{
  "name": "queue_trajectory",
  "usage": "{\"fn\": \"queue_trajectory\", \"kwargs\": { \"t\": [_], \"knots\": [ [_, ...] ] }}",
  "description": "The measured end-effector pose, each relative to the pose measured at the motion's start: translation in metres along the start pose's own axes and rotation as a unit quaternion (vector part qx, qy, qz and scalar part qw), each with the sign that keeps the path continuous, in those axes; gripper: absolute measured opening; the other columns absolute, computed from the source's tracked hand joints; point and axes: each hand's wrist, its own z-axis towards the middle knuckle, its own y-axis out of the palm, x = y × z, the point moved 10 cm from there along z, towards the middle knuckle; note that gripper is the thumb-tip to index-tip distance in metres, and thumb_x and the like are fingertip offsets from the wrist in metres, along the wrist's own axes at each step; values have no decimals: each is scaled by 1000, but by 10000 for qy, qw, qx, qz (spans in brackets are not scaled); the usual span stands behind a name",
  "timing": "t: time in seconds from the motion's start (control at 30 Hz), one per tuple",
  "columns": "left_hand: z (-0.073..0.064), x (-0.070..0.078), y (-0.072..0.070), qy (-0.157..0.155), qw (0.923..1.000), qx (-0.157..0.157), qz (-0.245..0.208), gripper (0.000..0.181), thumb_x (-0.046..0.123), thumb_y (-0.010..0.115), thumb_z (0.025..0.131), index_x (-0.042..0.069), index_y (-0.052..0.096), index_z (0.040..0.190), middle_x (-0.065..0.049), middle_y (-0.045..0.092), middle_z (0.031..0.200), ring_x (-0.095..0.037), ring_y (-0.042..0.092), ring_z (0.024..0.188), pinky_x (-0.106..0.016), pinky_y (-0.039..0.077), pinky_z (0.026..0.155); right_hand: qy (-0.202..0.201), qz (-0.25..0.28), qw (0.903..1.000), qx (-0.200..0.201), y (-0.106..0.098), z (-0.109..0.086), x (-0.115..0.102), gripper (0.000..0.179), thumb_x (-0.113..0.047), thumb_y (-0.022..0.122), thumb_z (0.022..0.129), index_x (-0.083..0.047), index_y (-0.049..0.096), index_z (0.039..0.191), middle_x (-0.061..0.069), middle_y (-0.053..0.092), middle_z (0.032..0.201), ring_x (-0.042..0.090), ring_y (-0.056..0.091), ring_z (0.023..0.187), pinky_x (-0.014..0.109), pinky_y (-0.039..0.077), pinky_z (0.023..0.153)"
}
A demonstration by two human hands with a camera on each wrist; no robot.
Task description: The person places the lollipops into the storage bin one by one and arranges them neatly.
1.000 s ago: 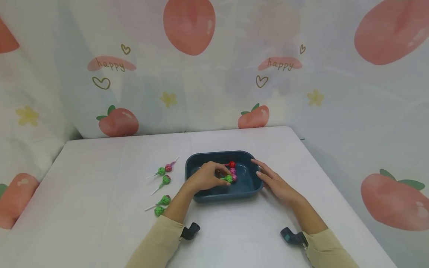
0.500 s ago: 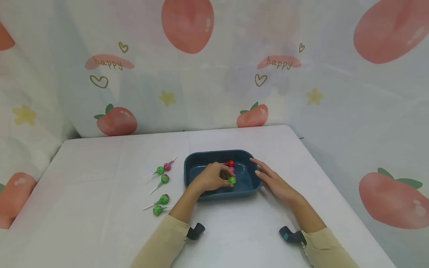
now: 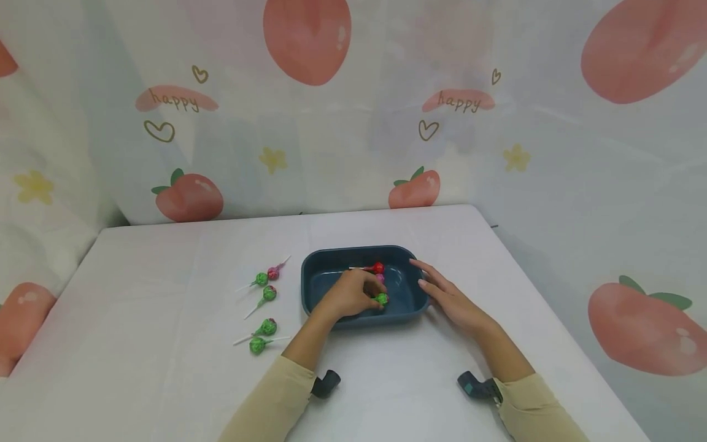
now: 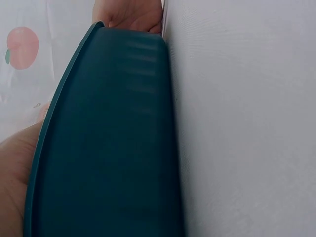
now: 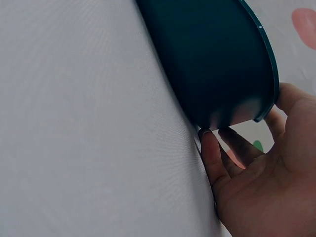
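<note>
A dark teal tray (image 3: 326, 258) stands on the white table. My left hand (image 3: 350, 293) reaches over its near rim and pinches a green lollipop (image 3: 382, 299) low inside it. Beyond those fingers, a red lollipop (image 3: 378, 267) and a pink one (image 3: 380, 279) lie in the tray, partly hidden by the hand. My right hand (image 3: 454, 304) rests its fingers against the tray's right end, as the right wrist view shows on the tray wall (image 5: 217, 64). In the left wrist view the near wall (image 4: 108, 128) hides the lollipop.
Left of the tray lie several lollipops: a pink-and-red one (image 3: 274, 272), and green ones (image 3: 262, 279) with white sticks, the nearest green one (image 3: 257, 345) close to my left forearm. A patterned cloth (image 3: 342, 141) hangs behind the table's far edge.
My left hand has shifted slightly right and nearer in the tray with the green lollipop. The right hand stays at the tray's end. The head view has drifted a little.
</note>
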Motion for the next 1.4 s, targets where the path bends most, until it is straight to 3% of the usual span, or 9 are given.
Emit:
{"fn": "queue_trajectory", "kwargs": {
  "t": [0.4, 0.9, 1.4],
  "knots": [
    [-1, -7, -1, -441, 9986, 271, 86, 28, 5, 89, 81, 9, 81, 108, 0, 77, 95, -15, 71, 94, -42, 54, 94, 53, 8, 10000, 25, 0, 2, 2, 53, -44, 45, 111, -37, 32, 162, 10, 12, 171, 42, 10, 155, 63, 22, 116],
    [5, -11, 2, -430, 9986, 286, 153, 26, 5, 90, 79, 9, 82, 104, 1, 77, 95, -12, 71, 92, -35, 55, 89, 90, -1, 10000, 20, -1, 2, 3, 52, -42, 44, 112, -36, 31, 162, 14, 11, 171, 44, 11, 154, 64, 22, 115],
    [5, -11, -3, -397, 9971, 533, 380, 21, 5, 92, 77, 10, 78, 92, 4, 73, 84, -11, 67, 84, -33, 55, 84, 76, -111, 9999, 86, -2, 2, 2, 53, -45, 44, 111, -36, 32, 162, 12, 13, 171, 43, 11, 154, 66, 20, 115]
  ]
}}
